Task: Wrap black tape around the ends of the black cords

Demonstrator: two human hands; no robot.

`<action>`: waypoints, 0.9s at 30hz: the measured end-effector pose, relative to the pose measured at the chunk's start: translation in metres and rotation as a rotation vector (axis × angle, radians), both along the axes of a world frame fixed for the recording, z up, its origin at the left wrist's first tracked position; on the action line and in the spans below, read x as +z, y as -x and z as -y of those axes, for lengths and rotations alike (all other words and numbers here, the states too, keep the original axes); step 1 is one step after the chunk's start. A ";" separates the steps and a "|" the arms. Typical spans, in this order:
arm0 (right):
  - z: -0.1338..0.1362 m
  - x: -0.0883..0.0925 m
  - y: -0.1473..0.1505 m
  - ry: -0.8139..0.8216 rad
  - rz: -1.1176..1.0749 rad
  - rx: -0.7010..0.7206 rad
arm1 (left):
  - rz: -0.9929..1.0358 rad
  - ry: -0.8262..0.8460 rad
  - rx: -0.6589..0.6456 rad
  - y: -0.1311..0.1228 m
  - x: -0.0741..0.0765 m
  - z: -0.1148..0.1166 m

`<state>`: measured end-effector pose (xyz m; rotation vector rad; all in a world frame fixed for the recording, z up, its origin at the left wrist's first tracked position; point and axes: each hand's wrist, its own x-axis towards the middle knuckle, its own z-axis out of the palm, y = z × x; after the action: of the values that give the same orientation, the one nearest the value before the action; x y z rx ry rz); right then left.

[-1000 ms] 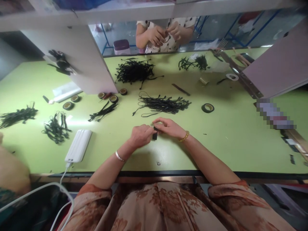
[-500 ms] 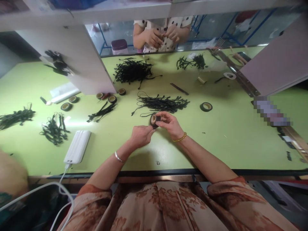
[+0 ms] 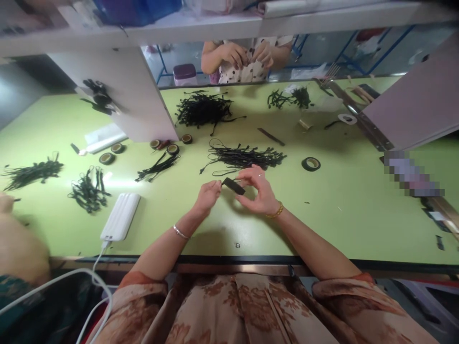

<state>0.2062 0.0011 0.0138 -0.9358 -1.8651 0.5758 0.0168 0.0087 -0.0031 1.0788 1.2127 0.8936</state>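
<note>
Between my hands is a roll of black tape (image 3: 234, 186), seen edge-on and tilted, just above the green tabletop. My right hand (image 3: 261, 192) grips the roll between thumb and fingers. At its left side, my left hand (image 3: 208, 197) is closed, its fingertips pinching a short dark strip that runs to the roll, apparently the tape's loose end. Right behind my hands lies a bundle of thin black cords (image 3: 247, 156) with small dark ends. Another black tape roll (image 3: 311, 164) lies flat to the right.
Left are a white power bank (image 3: 121, 216) with a cable, several tape rolls (image 3: 172, 149) and smaller black cord bundles (image 3: 89, 188). A larger black cord pile (image 3: 203, 109) lies farther back. A metal strip (image 3: 271, 136) is near it. Across the table a person's hands (image 3: 247, 55) work.
The tape roll has turned from showing its hollow core to edge-on. My left hand has drawn slightly left, away from the roll, and a dark strip now shows between them. The view shifted slightly.
</note>
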 end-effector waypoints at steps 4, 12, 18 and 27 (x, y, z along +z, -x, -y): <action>0.002 -0.011 0.012 -0.210 0.195 -0.121 | 0.298 0.128 0.022 0.004 0.006 -0.002; 0.003 -0.025 0.020 -0.194 0.279 -0.297 | 0.369 0.099 -0.034 0.005 0.004 -0.002; 0.004 -0.022 0.026 0.040 0.087 -0.366 | 0.277 0.044 -0.033 0.003 0.002 -0.002; -0.001 -0.017 0.024 0.421 -0.215 -0.102 | -0.100 -0.289 -0.247 0.007 -0.003 0.001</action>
<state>0.1825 0.0017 -0.0031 -1.1813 -1.5212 0.9902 0.0097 0.0074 -0.0057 1.4862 1.0223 0.8461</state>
